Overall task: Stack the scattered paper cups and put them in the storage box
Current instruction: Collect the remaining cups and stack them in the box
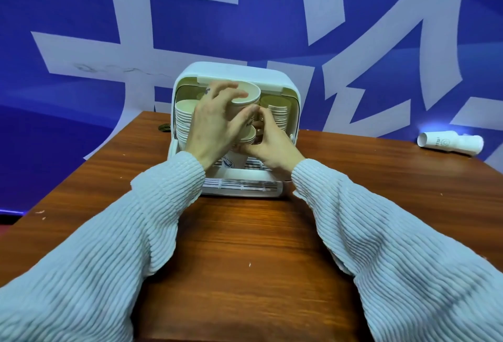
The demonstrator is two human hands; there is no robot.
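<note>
Paper cups in a nested stack (242,113) tilt at the mouth of the white storage box (236,74), gripped by both hands. Left hand (215,121) curls over the top cup; right hand (272,143) pinches lower down, fingers closed on it. Two more stacks stand inside, one left (183,121), one right (276,113). One stack (450,143) lies on the wooden worktop (245,246), well apart at the far right.

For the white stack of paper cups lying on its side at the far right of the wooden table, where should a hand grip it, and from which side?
Grip the lying white cup stack around its middle, coming down from above with the right hand, fingers and thumb across its width. It lies lengthwise along the wooden table, so its rounded sides are exposed, and a mid-length hold should keep the nested cups from sliding apart.
</note>
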